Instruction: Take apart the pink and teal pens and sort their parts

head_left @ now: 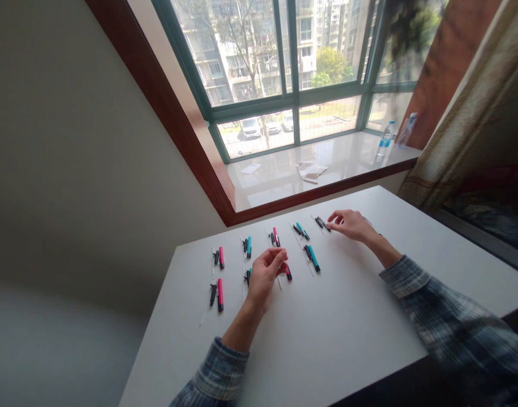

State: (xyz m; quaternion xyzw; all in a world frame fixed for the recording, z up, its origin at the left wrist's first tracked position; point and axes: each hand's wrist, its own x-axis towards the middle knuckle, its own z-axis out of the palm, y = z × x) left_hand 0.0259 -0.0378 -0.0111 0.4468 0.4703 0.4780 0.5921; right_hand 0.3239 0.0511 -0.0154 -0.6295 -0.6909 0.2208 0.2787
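Note:
Small pink and teal pens, each with a black cap beside it, lie in two rows on the white table (pixel 327 328). My left hand (pixel 265 274) hovers over the near row with its fingers curled in a pinch beside a pink pen (pixel 288 273); what it holds, if anything, I cannot make out. My right hand (pixel 350 223) rests on the table at the far right, its fingertips pressed together on a black pen part (pixel 320 223). Other sets include a pink pen (pixel 220 294) at near left and a teal pen (pixel 314 258).
A wide window sill (pixel 284 175) runs behind the table, with a folded cloth (pixel 310 170) and a water bottle (pixel 385 139) on it. A curtain (pixel 475 118) hangs at the right. A plain wall stands on the left.

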